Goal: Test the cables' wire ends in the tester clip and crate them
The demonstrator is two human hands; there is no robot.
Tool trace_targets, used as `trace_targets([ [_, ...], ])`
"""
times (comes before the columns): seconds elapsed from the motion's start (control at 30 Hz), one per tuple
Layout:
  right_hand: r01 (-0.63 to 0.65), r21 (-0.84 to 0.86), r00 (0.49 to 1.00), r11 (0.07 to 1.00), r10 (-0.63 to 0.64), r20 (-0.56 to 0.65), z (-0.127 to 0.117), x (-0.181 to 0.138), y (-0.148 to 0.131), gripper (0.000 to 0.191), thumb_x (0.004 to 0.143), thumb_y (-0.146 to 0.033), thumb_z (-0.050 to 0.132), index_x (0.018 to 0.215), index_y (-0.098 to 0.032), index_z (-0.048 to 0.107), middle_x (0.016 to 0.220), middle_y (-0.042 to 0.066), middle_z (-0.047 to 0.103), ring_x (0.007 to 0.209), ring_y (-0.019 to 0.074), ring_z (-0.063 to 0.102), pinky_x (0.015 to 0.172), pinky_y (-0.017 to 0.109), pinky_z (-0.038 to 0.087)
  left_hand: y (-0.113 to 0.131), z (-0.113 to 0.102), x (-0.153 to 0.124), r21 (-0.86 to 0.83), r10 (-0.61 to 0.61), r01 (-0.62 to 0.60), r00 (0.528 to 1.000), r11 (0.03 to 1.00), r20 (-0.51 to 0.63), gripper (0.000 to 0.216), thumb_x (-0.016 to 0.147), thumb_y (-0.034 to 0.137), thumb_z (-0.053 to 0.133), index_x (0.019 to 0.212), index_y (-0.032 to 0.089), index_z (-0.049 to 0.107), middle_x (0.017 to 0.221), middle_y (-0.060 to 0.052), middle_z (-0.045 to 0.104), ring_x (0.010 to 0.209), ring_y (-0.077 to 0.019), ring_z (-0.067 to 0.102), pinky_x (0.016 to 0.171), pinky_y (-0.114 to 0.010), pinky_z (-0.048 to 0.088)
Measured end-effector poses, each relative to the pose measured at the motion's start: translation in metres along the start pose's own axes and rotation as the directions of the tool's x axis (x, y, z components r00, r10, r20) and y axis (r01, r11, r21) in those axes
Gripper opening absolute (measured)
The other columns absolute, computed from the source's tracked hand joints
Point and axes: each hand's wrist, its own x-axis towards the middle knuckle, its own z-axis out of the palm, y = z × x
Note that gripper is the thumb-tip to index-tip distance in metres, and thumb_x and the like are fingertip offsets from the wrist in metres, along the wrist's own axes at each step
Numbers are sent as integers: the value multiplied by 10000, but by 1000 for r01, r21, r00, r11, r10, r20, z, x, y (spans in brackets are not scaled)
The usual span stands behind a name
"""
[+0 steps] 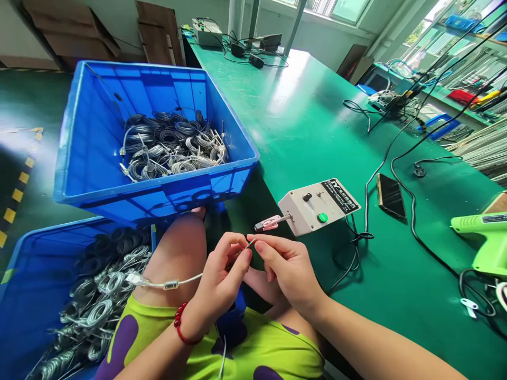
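Note:
A thin pale cable (190, 279) crosses my lap, with a clear USB plug (137, 278) and a small silvery cylinder along its left part. My left hand (225, 277) is closed around it, thumb and index finger pinching near its thin stripped-looking end. Opposite, my right hand (291, 269) pinches that same end between thumb and forefinger, so the fingertips nearly meet. The individual strands are too small to make out. Just beyond the fingers, a grey control box (317, 208) with a black knob and green button holds out a metal shaft carrying a pink clip (270, 223).
A blue crate (158, 198) of coiled cables stands at left, above another blue bin (24, 253) of coils. On the green table (293, 126) lie a phone (391, 195), black cords, a lime-green glue gun (489, 243) and a white earbud (469, 306).

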Motion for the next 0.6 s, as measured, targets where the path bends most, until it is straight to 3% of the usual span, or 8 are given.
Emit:
trace_targets([
  [0.27, -57, 6, 998, 998, 57, -33, 0, 1, -2, 252, 919, -421, 844, 967, -205, 963, 454, -42, 538, 454, 108, 436, 517, 273, 470, -1, -1, 5, 11, 67, -67, 995, 998, -74, 23, 1139, 274, 710, 1143, 252, 714, 866, 38, 714, 656, -93, 551, 587, -188, 406],
  [0.4, -96, -2, 994, 995, 95, -44, -2, 4, -1, 303, 912, -481, 866, 957, -193, 949, 482, -26, 579, 461, 120, 456, 496, 274, 455, -2, -3, 9, 15, 125, -124, 990, 992, -64, 88, 1125, 212, 724, 1179, 270, 761, 907, 28, 774, 682, -97, 596, 611, -185, 443],
  [0.5, -110, 5, 993, 994, 110, -31, -4, 6, -1, 324, 917, -509, 867, 947, -195, 941, 539, -6, 631, 479, 121, 485, 486, 263, 429, 1, -9, 12, 39, 164, -164, 986, 986, 18, 114, 1113, 184, 730, 1142, 269, 800, 937, 14, 778, 716, -111, 616, 648, -199, 486],
  [0.6, -105, 12, 994, 994, 105, 23, -5, 6, 0, 338, 928, -525, 855, 917, -196, 932, 599, 13, 671, 500, 117, 510, 488, 251, 402, 4, -14, 13, 13, 191, -196, 966, 981, 176, 133, 1111, 162, 707, 1116, 250, 807, 930, -10, 782, 769, -142, 688, 700, -224, 537],
])
